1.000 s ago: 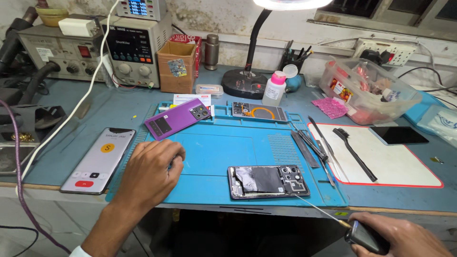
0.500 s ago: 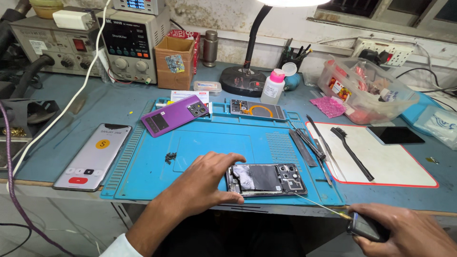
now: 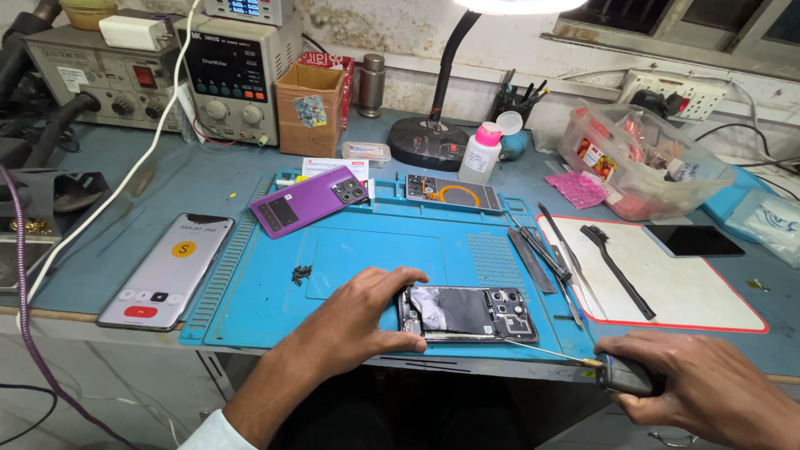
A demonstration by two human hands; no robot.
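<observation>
An opened phone (image 3: 468,314) with its back removed lies near the front edge of the blue work mat (image 3: 367,250). My left hand (image 3: 360,321) grips its left end, thumb below and fingers above. My right hand (image 3: 708,389), low at the right, holds a thin screwdriver (image 3: 621,374) by its dark handle. The long metal tip reaches left to the phone's lower right edge. A small pile of dark screws (image 3: 301,273) sits on the mat left of my left hand.
A purple phone back cover (image 3: 310,200) and an inner phone frame (image 3: 454,192) lie at the mat's far edge. A lit phone (image 3: 167,271) rests at left. Tweezers and a brush (image 3: 615,269) lie right, by a white pad. Power supplies, lamp, bottle, plastic box stand behind.
My left hand moved right from beside the lit phone to the opened phone and took hold of its left end. The right hand with the screwdriver stayed low at the right.
</observation>
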